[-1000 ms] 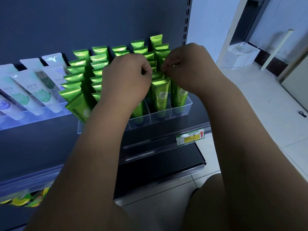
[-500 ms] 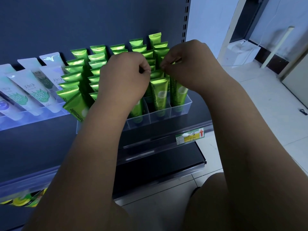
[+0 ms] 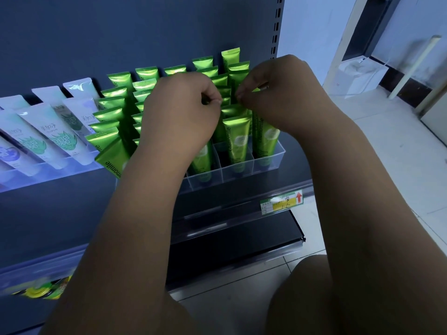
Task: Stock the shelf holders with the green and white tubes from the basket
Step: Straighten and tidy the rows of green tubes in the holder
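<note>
Several shiny green tubes (image 3: 235,139) stand upright in a clear divided shelf holder (image 3: 267,164) on the dark shelf. My left hand (image 3: 180,112) hovers over the middle rows with thumb and fingers pinched on the crimped top of a green tube. My right hand (image 3: 278,93) is beside it, fingers pinched on the top of a neighbouring green tube in the right rows. One green tube (image 3: 112,154) leans out at the holder's front left corner. White tubes (image 3: 59,136) lie slanted in a second clear holder to the left. No basket is visible.
A dark back panel rises behind the holders. A price label with a red arrow (image 3: 283,201) sits on the shelf edge. A lower shelf (image 3: 232,247) juts out beneath. Yellow-green items (image 3: 41,290) show at the bottom left. Tiled floor and my knee lie to the right.
Both hands have stayed pinched over the green tubes, with the fingertips a little farther apart. The view has shifted slightly downward.
</note>
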`<state>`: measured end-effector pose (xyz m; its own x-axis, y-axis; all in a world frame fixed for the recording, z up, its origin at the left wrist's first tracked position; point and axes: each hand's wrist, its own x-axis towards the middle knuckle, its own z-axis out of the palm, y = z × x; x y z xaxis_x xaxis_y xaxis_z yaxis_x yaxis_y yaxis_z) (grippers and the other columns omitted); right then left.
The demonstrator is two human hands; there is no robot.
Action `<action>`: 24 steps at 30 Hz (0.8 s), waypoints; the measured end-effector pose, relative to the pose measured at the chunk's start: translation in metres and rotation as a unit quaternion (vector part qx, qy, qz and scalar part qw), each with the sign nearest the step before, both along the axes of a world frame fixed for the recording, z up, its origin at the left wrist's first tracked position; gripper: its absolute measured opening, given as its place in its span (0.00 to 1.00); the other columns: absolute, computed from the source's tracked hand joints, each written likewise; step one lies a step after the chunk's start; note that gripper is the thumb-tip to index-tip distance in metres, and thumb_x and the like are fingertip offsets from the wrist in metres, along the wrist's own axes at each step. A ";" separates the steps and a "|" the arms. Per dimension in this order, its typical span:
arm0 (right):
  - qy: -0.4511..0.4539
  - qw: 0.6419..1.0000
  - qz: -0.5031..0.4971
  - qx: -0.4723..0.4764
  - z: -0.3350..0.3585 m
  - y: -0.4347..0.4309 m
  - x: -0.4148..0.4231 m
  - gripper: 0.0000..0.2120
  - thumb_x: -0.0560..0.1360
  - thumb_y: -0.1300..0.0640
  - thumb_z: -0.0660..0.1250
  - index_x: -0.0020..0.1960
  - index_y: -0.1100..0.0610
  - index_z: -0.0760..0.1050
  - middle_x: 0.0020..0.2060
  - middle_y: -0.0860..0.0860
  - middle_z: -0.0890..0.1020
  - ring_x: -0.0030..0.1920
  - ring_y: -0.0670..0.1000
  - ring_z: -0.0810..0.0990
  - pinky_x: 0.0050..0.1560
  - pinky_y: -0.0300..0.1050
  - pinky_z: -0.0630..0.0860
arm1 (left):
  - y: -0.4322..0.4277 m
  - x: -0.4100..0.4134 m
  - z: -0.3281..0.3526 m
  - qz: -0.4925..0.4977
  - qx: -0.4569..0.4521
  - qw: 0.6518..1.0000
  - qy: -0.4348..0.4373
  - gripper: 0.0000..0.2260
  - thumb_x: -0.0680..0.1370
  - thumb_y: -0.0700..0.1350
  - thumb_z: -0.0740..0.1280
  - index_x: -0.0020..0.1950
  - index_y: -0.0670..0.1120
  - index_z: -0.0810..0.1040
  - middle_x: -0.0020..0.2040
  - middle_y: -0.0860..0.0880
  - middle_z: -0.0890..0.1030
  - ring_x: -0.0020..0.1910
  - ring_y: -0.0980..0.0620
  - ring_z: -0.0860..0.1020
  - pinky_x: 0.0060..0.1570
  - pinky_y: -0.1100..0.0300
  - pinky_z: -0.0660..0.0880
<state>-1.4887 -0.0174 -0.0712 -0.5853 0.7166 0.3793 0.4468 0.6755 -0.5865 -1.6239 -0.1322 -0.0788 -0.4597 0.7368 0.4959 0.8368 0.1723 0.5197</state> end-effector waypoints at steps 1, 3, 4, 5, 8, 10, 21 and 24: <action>0.004 1.000 0.000 -0.003 0.001 0.001 0.000 0.07 0.75 0.57 0.70 0.46 0.50 0.87 0.42 0.44 0.85 0.45 0.42 0.82 0.40 0.26 0.71 | 0.000 -0.002 0.001 0.000 0.007 1.000 0.001 0.06 0.77 0.44 0.70 0.47 0.52 0.86 0.47 0.56 0.85 0.49 0.54 0.82 0.53 0.53 0.79; 0.011 1.000 0.000 -0.010 0.003 0.003 0.000 0.07 0.75 0.57 0.70 0.46 0.50 0.87 0.41 0.44 0.85 0.45 0.42 0.82 0.43 0.30 0.74 | -0.001 -0.005 0.003 0.001 0.021 1.000 -0.001 0.06 0.77 0.43 0.70 0.46 0.51 0.86 0.47 0.56 0.85 0.50 0.56 0.81 0.53 0.55 0.78; 0.015 1.000 0.000 -0.010 0.004 0.004 0.000 0.07 0.75 0.57 0.70 0.46 0.50 0.87 0.41 0.44 0.85 0.45 0.42 0.82 0.45 0.33 0.76 | -0.001 -0.007 0.003 0.002 0.023 1.000 0.000 0.05 0.77 0.44 0.70 0.46 0.51 0.86 0.47 0.56 0.85 0.50 0.56 0.81 0.53 0.55 0.78; 0.019 1.000 -0.001 -0.010 0.005 0.004 0.000 0.07 0.75 0.57 0.70 0.46 0.50 0.87 0.41 0.44 0.84 0.44 0.43 0.82 0.47 0.37 0.78 | -0.001 -0.009 0.003 0.005 0.023 1.000 0.002 0.05 0.77 0.44 0.69 0.47 0.51 0.86 0.47 0.56 0.85 0.49 0.55 0.81 0.52 0.55 0.78; 0.022 1.000 -0.002 -0.010 0.005 0.005 -0.005 0.06 0.75 0.57 0.70 0.45 0.52 0.87 0.39 0.46 0.84 0.41 0.44 0.81 0.45 0.40 0.78 | 0.001 -0.012 0.001 0.016 0.025 1.000 0.004 0.06 0.77 0.45 0.69 0.48 0.51 0.86 0.47 0.56 0.85 0.46 0.52 0.82 0.49 0.52 0.79; 0.015 1.000 -0.004 -0.005 0.005 0.005 -0.010 0.07 0.75 0.56 0.69 0.45 0.52 0.87 0.40 0.49 0.86 0.41 0.46 0.82 0.45 0.41 0.78 | 0.004 -0.014 0.000 0.022 0.018 0.999 0.014 0.06 0.77 0.45 0.68 0.48 0.51 0.86 0.48 0.55 0.85 0.49 0.51 0.82 0.51 0.51 0.78; -0.038 0.998 -0.016 0.050 0.008 0.015 -0.027 0.13 0.78 0.55 0.65 0.49 0.62 0.85 0.46 0.61 0.85 0.48 0.60 0.83 0.50 0.51 0.79 | 0.021 -0.010 0.002 0.075 -0.070 0.994 0.039 0.07 0.75 0.47 0.67 0.46 0.52 0.85 0.43 0.52 0.82 0.48 0.44 0.80 0.50 0.46 0.79; -0.050 0.997 -0.010 0.057 0.006 0.014 -0.029 0.11 0.75 0.56 0.66 0.47 0.60 0.86 0.45 0.59 0.85 0.48 0.58 0.83 0.51 0.51 0.80 | 0.024 -0.009 0.002 0.080 -0.076 0.993 0.034 0.08 0.73 0.46 0.65 0.45 0.52 0.84 0.46 0.52 0.83 0.52 0.44 0.80 0.52 0.45 0.79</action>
<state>-1.5173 -0.0030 -0.0649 -0.6095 0.6849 0.3993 0.5137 0.7248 -0.4590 -1.6325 -0.1085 -0.0766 -0.5461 0.7260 0.4179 0.8247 0.3784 0.4204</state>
